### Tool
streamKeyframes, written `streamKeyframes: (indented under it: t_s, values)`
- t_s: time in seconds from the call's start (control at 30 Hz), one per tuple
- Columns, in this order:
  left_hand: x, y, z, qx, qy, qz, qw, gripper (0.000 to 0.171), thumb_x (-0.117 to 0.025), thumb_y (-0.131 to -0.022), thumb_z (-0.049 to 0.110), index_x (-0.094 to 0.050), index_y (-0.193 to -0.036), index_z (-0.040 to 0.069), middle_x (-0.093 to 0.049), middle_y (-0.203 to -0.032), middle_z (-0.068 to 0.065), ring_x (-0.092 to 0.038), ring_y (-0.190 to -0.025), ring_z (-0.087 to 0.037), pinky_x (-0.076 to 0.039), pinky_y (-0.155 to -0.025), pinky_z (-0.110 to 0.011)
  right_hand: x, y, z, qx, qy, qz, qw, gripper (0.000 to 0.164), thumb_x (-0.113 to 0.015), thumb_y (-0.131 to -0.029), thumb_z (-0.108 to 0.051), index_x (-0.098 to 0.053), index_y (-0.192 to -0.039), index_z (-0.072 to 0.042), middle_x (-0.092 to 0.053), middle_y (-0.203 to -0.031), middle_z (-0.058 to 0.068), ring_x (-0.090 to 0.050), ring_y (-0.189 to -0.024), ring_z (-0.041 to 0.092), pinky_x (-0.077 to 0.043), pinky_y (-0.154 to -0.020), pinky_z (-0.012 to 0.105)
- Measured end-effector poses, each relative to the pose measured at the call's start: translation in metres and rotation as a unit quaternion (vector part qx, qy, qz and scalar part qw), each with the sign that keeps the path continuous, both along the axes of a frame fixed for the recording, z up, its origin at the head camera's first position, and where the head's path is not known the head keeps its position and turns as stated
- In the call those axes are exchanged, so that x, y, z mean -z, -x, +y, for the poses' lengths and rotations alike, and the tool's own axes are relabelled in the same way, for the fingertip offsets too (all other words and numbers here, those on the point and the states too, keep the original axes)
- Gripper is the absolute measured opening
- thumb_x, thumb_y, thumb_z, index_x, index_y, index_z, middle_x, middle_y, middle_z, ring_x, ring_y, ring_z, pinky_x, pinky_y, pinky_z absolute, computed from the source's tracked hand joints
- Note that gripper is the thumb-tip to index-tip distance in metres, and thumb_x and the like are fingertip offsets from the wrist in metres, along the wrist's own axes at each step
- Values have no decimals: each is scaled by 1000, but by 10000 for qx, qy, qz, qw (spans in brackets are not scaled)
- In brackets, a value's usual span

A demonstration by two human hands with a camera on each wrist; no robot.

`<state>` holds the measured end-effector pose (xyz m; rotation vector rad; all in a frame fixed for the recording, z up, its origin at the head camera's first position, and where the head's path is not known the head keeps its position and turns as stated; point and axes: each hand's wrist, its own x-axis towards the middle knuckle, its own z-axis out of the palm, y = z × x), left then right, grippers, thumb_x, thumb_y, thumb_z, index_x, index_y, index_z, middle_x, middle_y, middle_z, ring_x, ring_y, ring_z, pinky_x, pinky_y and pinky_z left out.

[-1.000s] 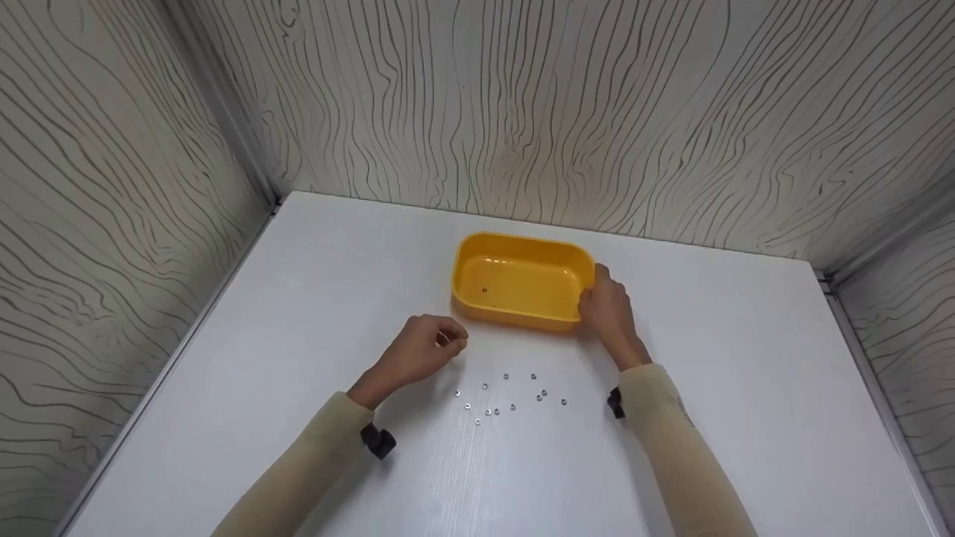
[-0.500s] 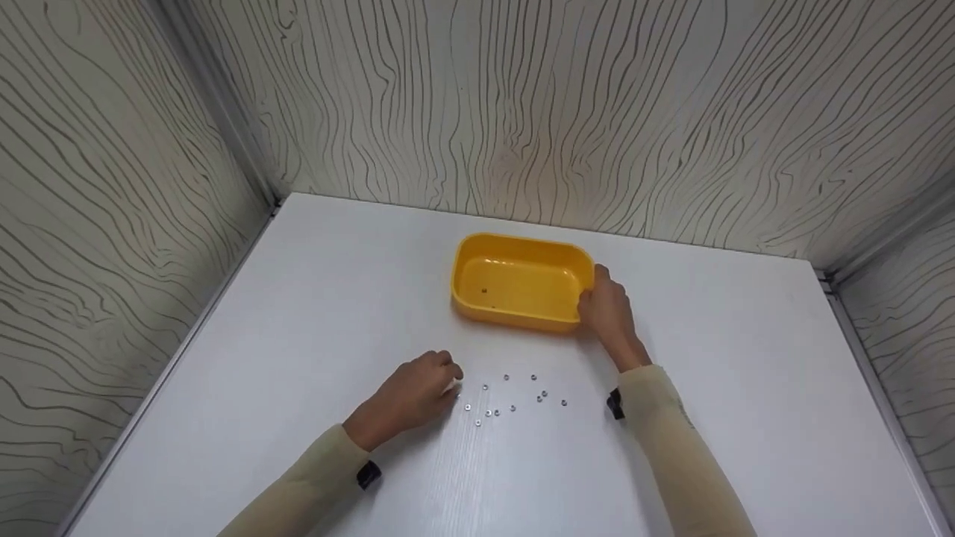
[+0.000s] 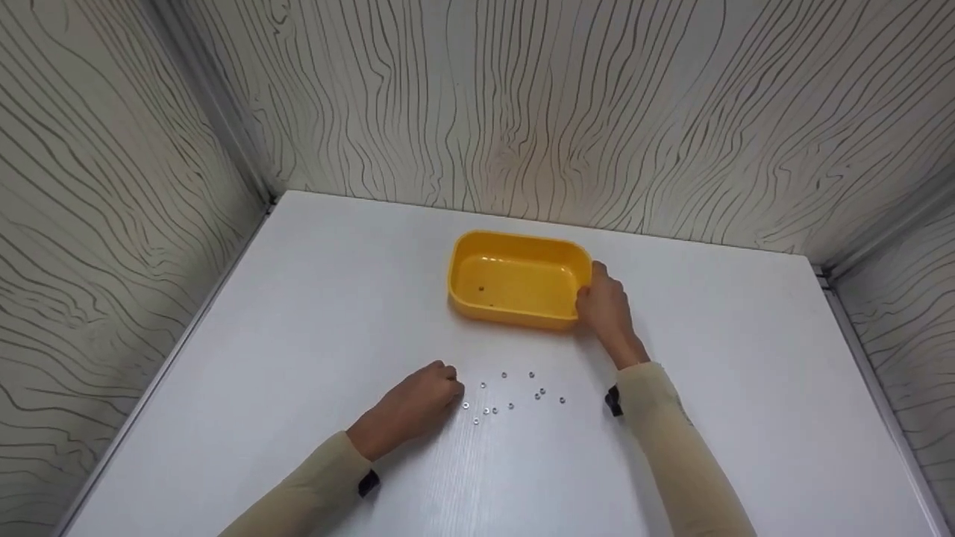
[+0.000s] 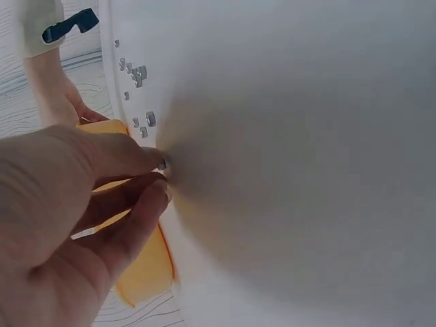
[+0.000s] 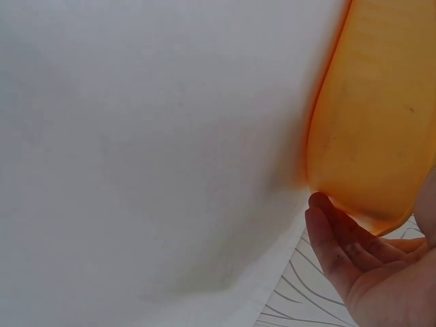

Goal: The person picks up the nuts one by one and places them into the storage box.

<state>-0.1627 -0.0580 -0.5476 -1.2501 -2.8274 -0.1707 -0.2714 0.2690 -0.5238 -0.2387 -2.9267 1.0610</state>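
Note:
A small metal nut [image 4: 162, 165] shows at the thumb and fingertips of my left hand [image 3: 414, 403], which pinches it low over the table. In the head view that nut is hidden behind the fingers. Just right of the hand, several more small nuts [image 3: 511, 406] lie scattered on the white tabletop. My right hand [image 3: 608, 309] holds the right end of a yellow plastic bin [image 3: 515, 319], thumb over the rim and fingers along the outside, as the right wrist view [image 5: 368, 259] also shows. Inside the bin, two small dark specks, perhaps nuts [image 3: 481, 289], lie near the left end.
The white table [image 3: 298, 313] is bounded at the back by a wood-grain patterned panel [image 3: 522, 112], with similar panels on the left [image 3: 97, 261] and right. Each sleeve cuff carries a black wrist device [image 3: 368, 483].
My left hand has moved down from beside the bin's front left corner to the leftmost nut, now between its fingertips. My right hand and the bin stay in place.

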Motion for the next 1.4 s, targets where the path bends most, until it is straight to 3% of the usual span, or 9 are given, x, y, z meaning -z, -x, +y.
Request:
streamKeyframes:
  t_s: [0.2,0.33,0.53,0.97,1.13,1.27,1.33,1.4]
  values:
    - [-5,-3,3,186,392,652,9969,19,-83,-83,-2,-82,-96,13,-70,-82,-1,-49,-69,-10,-53,-67,-17,1,-1,0,-9,-81,96,9999,55,-47,-103,-5,-34,-155,6,-66,-128,24,-63,-101,31,-56,-96,47]
    - [-5,-6,7,178,786,993,9918,20,-84,-84,2,-83,-100,14,-72,-83,0,-52,-70,-10,-56,-69,-16,1,-1,0,23,-19,44,10000,55,-48,-103,-6,-34,-156,5,-66,-129,23,-63,-101,31,-56,-97,46]
    - [-3,-7,9,264,983,1453,9841,16,-84,-84,3,-83,-95,15,-72,-79,0,-58,-70,-11,-57,-66,-18,0,0,-1,31,49,26,10000,52,-47,-104,-6,-36,-154,5,-66,-125,22,-63,-100,30,-56,-94,45]
    - [-6,-9,8,400,1034,1560,9815,20,-85,-84,4,-83,-99,17,-74,-81,0,-60,-70,-11,-58,-66,-16,0,-1,-1,41,145,-99,9998,52,-46,-105,-7,-36,-155,2,-66,-125,19,-64,-99,28,-57,-92,42]
    - [-10,-5,4,449,461,1023,9927,19,-83,-84,-1,-81,-98,13,-75,-86,1,-62,-76,-11,-56,-71,-16,0,-1,-1,56,38,-116,9999,55,-46,-104,-6,-34,-156,4,-66,-130,23,-64,-102,30,-57,-96,45]
    - [-14,2,2,431,-560,98,9975,17,-73,-90,-7,-81,-93,8,-78,-87,-1,-65,-77,-13,-57,-73,-22,0,0,-1,62,54,-181,9998,56,-46,-104,-6,-32,-158,4,-64,-135,23,-63,-106,31,-56,-101,46]
    - [-16,5,2,231,-1229,-628,9902,19,-69,-93,-8,-81,-95,6,-80,-89,-4,-68,-80,-13,-58,-75,-23,-1,0,-1,61,75,-192,9998,56,-46,-105,-6,-32,-158,4,-64,-135,23,-63,-106,31,-56,-101,46]
    - [-18,8,1,-84,-1917,-1421,9711,19,-67,-94,-7,-82,-98,4,-81,-93,-6,-70,-82,-12,-59,-76,-23,-1,1,-1,57,105,-198,9997,55,-47,-105,-6,-32,-157,4,-64,-134,23,-62,-106,31,-56,-101,46]
